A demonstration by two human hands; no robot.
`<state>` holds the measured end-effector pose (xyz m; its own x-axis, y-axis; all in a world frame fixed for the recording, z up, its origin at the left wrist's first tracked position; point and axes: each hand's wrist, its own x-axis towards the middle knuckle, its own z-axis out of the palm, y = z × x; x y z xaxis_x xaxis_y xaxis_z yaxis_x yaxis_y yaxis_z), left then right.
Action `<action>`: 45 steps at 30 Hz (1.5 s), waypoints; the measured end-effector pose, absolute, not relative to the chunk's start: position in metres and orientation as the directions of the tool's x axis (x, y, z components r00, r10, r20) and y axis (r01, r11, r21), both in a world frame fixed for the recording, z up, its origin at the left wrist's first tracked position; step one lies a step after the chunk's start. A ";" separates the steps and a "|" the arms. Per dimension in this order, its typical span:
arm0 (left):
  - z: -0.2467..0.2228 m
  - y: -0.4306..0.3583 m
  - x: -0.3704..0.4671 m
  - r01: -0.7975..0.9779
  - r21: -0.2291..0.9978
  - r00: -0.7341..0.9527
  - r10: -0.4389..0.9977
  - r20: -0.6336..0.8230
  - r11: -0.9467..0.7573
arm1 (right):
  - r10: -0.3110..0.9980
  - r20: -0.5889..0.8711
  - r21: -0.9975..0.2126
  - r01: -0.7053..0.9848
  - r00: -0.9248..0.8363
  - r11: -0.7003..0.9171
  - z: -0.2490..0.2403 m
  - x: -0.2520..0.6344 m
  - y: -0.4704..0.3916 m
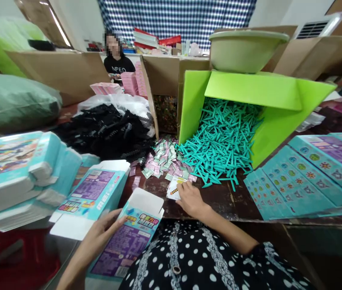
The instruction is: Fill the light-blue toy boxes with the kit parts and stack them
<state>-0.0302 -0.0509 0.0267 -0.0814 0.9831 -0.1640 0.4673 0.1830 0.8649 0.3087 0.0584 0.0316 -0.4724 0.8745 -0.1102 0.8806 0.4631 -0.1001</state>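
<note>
My left hand (106,227) is closed around the edge of a teal and purple cardboard box (128,243), tilted near my lap with its white end flap standing up. At the table's front edge, my right hand (191,199) has its fingers bent over a small stack of white printed cards (173,193), gripping them by the right side. Just beyond the cards lies a heap of small pink and green packets (166,159). Another teal box (98,195) with an opened flap rests left of the one I hold.
Turquoise pen-like sticks (219,141) spill from a bright green box (279,125) with a basin (246,50) on top. Folded teal boxes (306,177) lie right, stacked boxes (13,173) left. Black fabric pieces (107,131) are piled behind. A person (119,62) sits across.
</note>
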 end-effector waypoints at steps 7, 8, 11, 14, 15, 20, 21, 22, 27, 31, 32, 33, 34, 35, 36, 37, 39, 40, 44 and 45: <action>0.029 -0.052 -0.031 0.464 0.865 -0.076 0.981 -0.177 0.192 | 0.870 -0.148 -0.121 0.882 -0.470 0.455 0.036 0.312 0.057; 0.029 -0.052 -0.031 0.462 0.866 -0.082 0.981 -0.175 0.193 | 0.868 -0.164 -0.134 0.882 -0.469 0.452 0.039 0.314 0.059; 0.029 -0.051 -0.031 0.447 0.872 -0.090 0.980 -0.180 0.201 | 0.863 -0.198 -0.170 0.884 -0.464 0.436 0.046 0.320 0.063; 0.030 -0.050 -0.029 0.457 0.867 -0.092 0.980 -0.174 0.197 | 0.861 -0.198 -0.189 0.880 -0.469 0.435 0.046 0.321 0.063; 0.031 -0.050 -0.028 0.464 0.864 -0.093 0.981 -0.171 0.195 | 0.861 -0.195 -0.189 0.879 -0.470 0.437 0.044 0.320 0.062; 0.033 -0.049 -0.027 0.492 0.852 -0.090 0.984 -0.153 0.177 | 0.875 -0.146 -0.163 0.883 -0.462 0.440 0.034 0.315 0.056; 0.033 -0.049 -0.027 0.493 0.852 -0.088 0.984 -0.152 0.176 | 0.877 -0.138 -0.171 0.883 -0.461 0.437 0.032 0.315 0.056; 0.034 -0.049 -0.027 0.494 0.852 -0.089 0.984 -0.151 0.176 | 0.877 -0.134 -0.185 0.881 -0.461 0.435 0.032 0.317 0.057; 0.037 -0.048 -0.029 0.509 0.839 -0.117 0.981 -0.155 0.193 | 0.871 -0.142 -0.274 0.864 -0.470 0.422 0.034 0.328 0.070; 0.040 -0.051 -0.028 0.453 0.850 -0.155 0.963 -0.222 0.268 | 0.870 -0.180 -0.329 0.862 -0.458 0.386 0.039 0.338 0.084; 0.040 -0.052 -0.028 0.437 0.853 -0.166 0.957 -0.237 0.287 | 0.866 -0.188 -0.347 0.856 -0.463 0.383 0.040 0.341 0.088; 0.040 -0.053 -0.027 0.425 0.853 -0.172 0.952 -0.252 0.303 | 0.859 -0.197 -0.368 0.848 -0.473 0.382 0.040 0.343 0.092; 0.040 -0.054 -0.027 0.419 0.852 -0.178 0.949 -0.261 0.314 | 0.852 -0.206 -0.388 0.839 -0.482 0.381 0.041 0.345 0.096; 0.039 -0.056 -0.027 0.422 0.848 -0.183 0.947 -0.266 0.319 | 0.846 -0.213 -0.404 0.832 -0.489 0.379 0.041 0.346 0.098; 0.038 -0.057 -0.026 0.431 0.843 -0.186 0.946 -0.267 0.323 | 0.841 -0.220 -0.414 0.828 -0.495 0.380 0.041 0.346 0.100; 0.038 -0.059 -0.026 0.440 0.837 -0.189 0.945 -0.267 0.324 | 0.835 -0.222 -0.416 0.824 -0.503 0.385 0.041 0.346 0.100; 0.037 -0.061 -0.026 0.444 0.833 -0.197 0.943 -0.270 0.331 | 0.826 -0.216 -0.396 0.820 -0.520 0.413 0.041 0.343 0.097; 0.038 -0.063 -0.026 0.438 0.833 -0.203 0.940 -0.274 0.337 | 0.825 -0.206 -0.374 0.821 -0.526 0.431 0.040 0.341 0.093; 0.038 -0.066 -0.028 0.423 0.837 -0.220 0.935 -0.278 0.348 | 0.836 -0.146 -0.278 0.833 -0.528 0.478 0.034 0.330 0.078; 0.038 -0.066 -0.028 0.422 0.835 -0.224 0.933 -0.281 0.353 | 0.837 -0.139 -0.272 0.833 -0.529 0.482 0.033 0.329 0.076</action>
